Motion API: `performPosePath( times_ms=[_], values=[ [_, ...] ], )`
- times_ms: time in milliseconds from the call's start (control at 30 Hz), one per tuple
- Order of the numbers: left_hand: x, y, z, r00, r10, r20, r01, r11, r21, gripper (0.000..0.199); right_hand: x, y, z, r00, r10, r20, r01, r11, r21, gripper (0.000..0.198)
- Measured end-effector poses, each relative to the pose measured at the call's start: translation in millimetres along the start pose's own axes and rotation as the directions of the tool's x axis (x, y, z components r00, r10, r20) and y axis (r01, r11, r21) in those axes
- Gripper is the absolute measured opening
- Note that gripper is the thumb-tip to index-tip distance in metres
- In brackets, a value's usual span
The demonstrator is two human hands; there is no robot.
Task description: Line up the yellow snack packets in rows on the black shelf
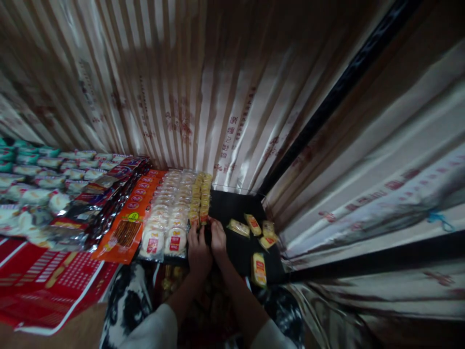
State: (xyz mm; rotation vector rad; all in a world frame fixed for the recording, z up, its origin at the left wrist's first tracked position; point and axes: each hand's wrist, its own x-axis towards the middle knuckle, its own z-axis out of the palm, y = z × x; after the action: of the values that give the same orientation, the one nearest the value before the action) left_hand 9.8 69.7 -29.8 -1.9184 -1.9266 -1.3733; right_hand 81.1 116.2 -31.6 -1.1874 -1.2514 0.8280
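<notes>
My left hand [199, 252] has its fingers closed at the front end of two rows of small yellow snack packets [201, 194]. Close beside it, my right hand [218, 240] bends its fingers in against the same front packets. The fingertips partly hide what they grip. Just left stand rows of clear-wrapped round white rice crackers [175, 241] with red labels. Several loose yellow packets [259, 269] lie on the black surface [232, 242] to the right of my hands.
An orange snack bag [125, 232] lies left of the crackers, then dark red shiny bags [98, 198] and many white-and-green packets [39, 182]. A red bag [54, 286] hangs in front. Pleated printed curtains [225, 97] rise behind, with a dark pole [327, 109] at the right.
</notes>
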Motion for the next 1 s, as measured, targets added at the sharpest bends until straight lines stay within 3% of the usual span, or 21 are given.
performPosePath(
  times_ms=[267,433,600,733,867,1000],
  values=[
    [-3,-12,11,0.999,0.032,0.012,-0.031,0.997,-0.069,0.04,1,-5,2,0.999,0.033,-0.034,-0.032,0.999,0.036,0.042],
    [-2,-11,1,0.995,0.074,0.07,-0.065,0.991,-0.119,0.037,-1,-23,-7,0.994,-0.079,-0.08,0.07,0.992,-0.107,0.036],
    [-5,-7,-10,0.981,0.13,0.145,-0.105,0.98,-0.17,0.042,8,-46,-52,0.979,-0.198,-0.05,0.158,0.889,-0.43,0.03],
    [-20,5,-22,0.959,0.126,0.253,-0.065,0.969,-0.236,0.041,8,-60,-101,0.973,-0.216,-0.08,0.141,0.832,-0.537,0.031],
    [-40,25,-31,0.916,0.193,0.352,-0.058,0.931,-0.361,0.041,-17,-65,-137,0.976,-0.201,-0.087,0.094,0.745,-0.66,0.033],
    [-54,43,-32,0.852,0.231,0.47,0.006,0.893,-0.45,0.041,-56,-57,-152,0.98,-0.177,-0.09,0.035,0.601,-0.798,0.043]
  ],
)
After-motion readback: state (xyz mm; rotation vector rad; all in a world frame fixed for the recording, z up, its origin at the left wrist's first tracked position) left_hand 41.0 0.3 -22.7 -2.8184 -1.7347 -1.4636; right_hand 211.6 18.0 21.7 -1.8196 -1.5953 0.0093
